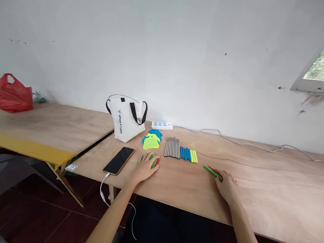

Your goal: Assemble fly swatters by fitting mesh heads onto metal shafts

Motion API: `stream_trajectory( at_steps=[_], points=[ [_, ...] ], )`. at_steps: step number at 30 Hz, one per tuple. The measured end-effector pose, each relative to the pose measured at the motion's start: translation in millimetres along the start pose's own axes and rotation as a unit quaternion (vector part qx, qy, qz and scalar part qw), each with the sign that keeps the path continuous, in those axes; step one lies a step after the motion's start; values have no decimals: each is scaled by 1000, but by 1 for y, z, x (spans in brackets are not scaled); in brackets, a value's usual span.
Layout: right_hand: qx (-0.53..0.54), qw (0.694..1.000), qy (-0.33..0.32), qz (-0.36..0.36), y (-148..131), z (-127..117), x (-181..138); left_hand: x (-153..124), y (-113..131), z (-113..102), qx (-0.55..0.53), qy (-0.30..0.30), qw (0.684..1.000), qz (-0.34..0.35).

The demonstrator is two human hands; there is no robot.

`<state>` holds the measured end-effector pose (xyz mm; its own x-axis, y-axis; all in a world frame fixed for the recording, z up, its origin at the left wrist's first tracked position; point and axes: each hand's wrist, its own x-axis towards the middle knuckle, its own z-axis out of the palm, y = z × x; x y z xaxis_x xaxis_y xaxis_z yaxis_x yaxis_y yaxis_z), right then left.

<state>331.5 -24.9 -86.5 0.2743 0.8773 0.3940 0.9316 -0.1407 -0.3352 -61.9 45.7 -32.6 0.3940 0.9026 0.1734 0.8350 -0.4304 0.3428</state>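
My left hand [144,167] lies palm down on the wooden table [256,194], fingers spread over small green and red pieces [154,163]. My right hand [227,185] rests on the table further right, its fingers curled over the near end of a green stick and a red stick [211,171]. Beyond the hands lies a row of grey metal rods [172,147], then blue sticks [185,153] and yellow-green sticks [194,156]. Yellow-green and blue mesh swatter heads [151,140] are stacked to the left of the rods.
A black phone [118,160] lies left of my left hand, with a white cable hanging off the table edge. A white tote bag [127,120] stands behind it. A white box [162,125] and a cable run along the wall. A red plastic bag [12,93] sits far left.
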Motion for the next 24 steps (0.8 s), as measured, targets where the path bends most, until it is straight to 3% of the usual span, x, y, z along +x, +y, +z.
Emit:
stream_trajectory(
  at_steps=[12, 24],
  points=[
    [29, 1000, 1, -3, -1, -2, -2, -7, -35, -33, -72, -67, 995, 24],
    [50, 999, 15, 12, 2, 6, -2, -7, -36, -36, -56, -94, 994, 30]
  ],
)
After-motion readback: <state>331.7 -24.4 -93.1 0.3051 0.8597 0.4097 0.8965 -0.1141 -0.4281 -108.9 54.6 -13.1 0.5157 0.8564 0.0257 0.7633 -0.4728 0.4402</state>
